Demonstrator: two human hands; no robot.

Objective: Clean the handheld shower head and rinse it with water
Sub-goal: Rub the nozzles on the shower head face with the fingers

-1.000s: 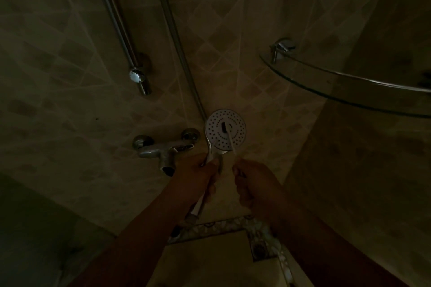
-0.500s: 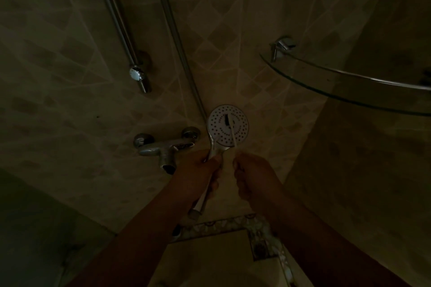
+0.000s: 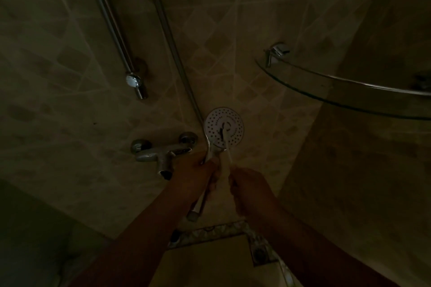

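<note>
- Head view: left hand (image 3: 194, 171) grips shower head (image 3: 224, 127); right hand (image 3: 248, 185), at 3 o'clock, pinches toothbrush (image 3: 226, 147).
- Scrubbing appears underway; rinsing remains.

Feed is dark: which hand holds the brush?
The right hand holds the brush, bristles on the shower head; the left hand grips its handle.

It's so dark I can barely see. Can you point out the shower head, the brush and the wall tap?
Round white perforated shower head (image 3: 215, 121): head view, on its spray face.
Thin white brush (image 3: 225, 163): head view, on its handle.
Chrome wall tap (image 3: 152, 154): head view, on its body.
</note>
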